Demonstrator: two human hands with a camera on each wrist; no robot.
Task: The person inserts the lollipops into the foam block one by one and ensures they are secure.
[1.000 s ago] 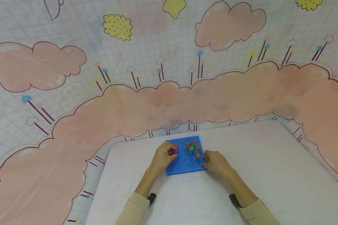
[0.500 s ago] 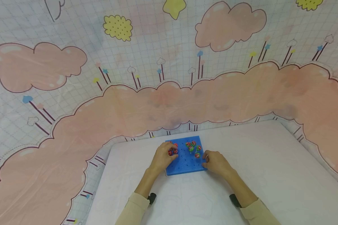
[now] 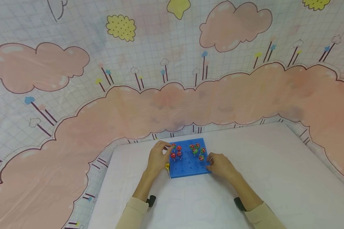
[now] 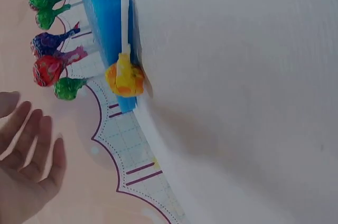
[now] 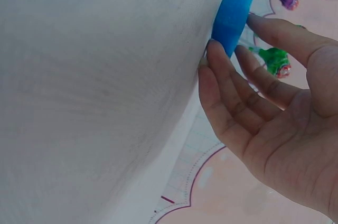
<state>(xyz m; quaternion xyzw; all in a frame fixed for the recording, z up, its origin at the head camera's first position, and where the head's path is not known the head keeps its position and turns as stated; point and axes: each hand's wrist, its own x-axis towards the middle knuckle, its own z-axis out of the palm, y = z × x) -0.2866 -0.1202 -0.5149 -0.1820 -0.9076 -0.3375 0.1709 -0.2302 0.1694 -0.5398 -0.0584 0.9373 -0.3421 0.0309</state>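
My right hand (image 3: 220,166) lay with straight fingers (image 5: 227,76) pressed against the near right edge of the blue peg board (image 3: 189,163), its grip spread and holding nothing. My left hand (image 3: 157,157) hovered at the board's left side with its grip loosely open, fingers relaxed near the red lollipops (image 3: 176,152) standing in the holes, while a yellow lollipop (image 4: 124,76) lay flat against the board's left edge on the white counter (image 3: 275,178). More lollipops (image 3: 197,150), red and green, stood upright near the board's far right part.
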